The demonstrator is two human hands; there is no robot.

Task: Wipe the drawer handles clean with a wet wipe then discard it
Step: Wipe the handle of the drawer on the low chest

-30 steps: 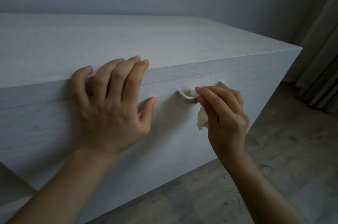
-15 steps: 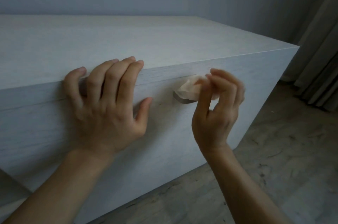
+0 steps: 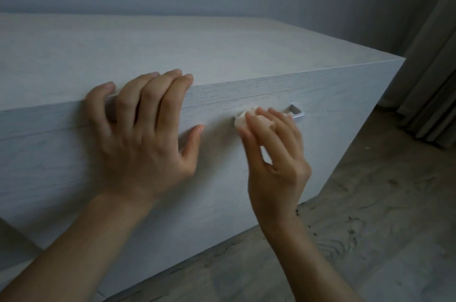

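Observation:
A white wood-grain drawer unit (image 3: 222,55) fills the left and middle of the head view. On its drawer front (image 3: 333,114) sits a metal handle (image 3: 296,113); only its right end shows. My right hand (image 3: 274,153) pinches a crumpled white wet wipe (image 3: 243,120) and holds it against the left part of that handle. My left hand (image 3: 145,134) lies flat on the front with its fingers hooked over the top edge and the thumb spread to the right. It hides a second handle (image 3: 111,109), of which only a sliver shows.
A marbled floor (image 3: 370,215) runs along the base of the unit, to the right and below. Grey curtains (image 3: 434,67) hang at the right edge. A plain wall stands behind the unit.
My right hand lifted the wipe from under the handle and then slid left along it, baring the handle's right end. My left hand has stayed in place.

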